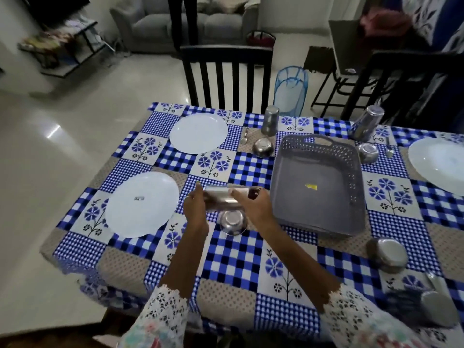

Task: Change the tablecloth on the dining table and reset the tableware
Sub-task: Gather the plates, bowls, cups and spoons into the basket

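Note:
A blue-and-white checked floral tablecloth [233,257] covers the dining table. Both hands hold a steel tumbler [221,197] lying sideways in the air: my left hand [194,209] grips its left end, my right hand [253,204] grips its right end. Just below it an upturned steel bowl [233,223] sits on the cloth. A white plate [141,203] lies left of my hands, another white plate [198,133] lies farther back. A grey perforated basket [319,184] stands empty to the right.
Upturned tumbler [270,120], bowl [263,146] and spoon [244,136] sit near the far plate. At right are a third plate [438,164], tumbler [366,123], bowl [367,153], a near bowl [388,254] and tumbler [437,307]. A dark chair [226,76] stands behind the table.

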The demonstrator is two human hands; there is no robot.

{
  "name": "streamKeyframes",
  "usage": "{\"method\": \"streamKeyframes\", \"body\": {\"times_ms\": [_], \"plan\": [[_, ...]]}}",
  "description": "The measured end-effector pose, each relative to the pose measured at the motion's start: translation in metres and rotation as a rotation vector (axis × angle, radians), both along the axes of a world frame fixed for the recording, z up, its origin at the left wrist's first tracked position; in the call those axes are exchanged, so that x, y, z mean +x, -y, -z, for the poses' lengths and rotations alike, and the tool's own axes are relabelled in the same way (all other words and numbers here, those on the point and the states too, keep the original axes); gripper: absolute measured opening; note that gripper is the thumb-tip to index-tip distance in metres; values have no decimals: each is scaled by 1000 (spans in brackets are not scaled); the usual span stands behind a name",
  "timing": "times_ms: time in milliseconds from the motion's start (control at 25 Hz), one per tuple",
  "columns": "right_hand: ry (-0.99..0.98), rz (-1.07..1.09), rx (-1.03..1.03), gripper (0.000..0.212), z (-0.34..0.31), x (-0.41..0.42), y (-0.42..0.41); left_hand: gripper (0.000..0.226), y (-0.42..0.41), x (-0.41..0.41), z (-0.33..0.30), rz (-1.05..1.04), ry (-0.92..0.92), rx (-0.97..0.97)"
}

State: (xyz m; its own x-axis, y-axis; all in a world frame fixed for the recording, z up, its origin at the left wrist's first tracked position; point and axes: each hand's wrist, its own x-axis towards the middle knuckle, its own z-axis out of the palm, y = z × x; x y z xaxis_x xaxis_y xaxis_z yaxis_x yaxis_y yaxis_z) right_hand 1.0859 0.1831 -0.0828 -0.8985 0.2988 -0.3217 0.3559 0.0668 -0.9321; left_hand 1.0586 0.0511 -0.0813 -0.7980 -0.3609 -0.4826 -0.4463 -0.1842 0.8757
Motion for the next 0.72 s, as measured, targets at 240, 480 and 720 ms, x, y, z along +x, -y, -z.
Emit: {"method": "streamKeyframes", "body": {"times_ms": [240,480,720], "plan": [[18,-125,-252,45,-4,-97,-57,53,-75,-92,-18,246,-21,421],[-98,-355,661,38,5,-262,-144,86,-107,-197,12,216,-44,400],[75,-688,1397,74,36,-366,-167,51,-108,-244,32,202,-15,342]]}}
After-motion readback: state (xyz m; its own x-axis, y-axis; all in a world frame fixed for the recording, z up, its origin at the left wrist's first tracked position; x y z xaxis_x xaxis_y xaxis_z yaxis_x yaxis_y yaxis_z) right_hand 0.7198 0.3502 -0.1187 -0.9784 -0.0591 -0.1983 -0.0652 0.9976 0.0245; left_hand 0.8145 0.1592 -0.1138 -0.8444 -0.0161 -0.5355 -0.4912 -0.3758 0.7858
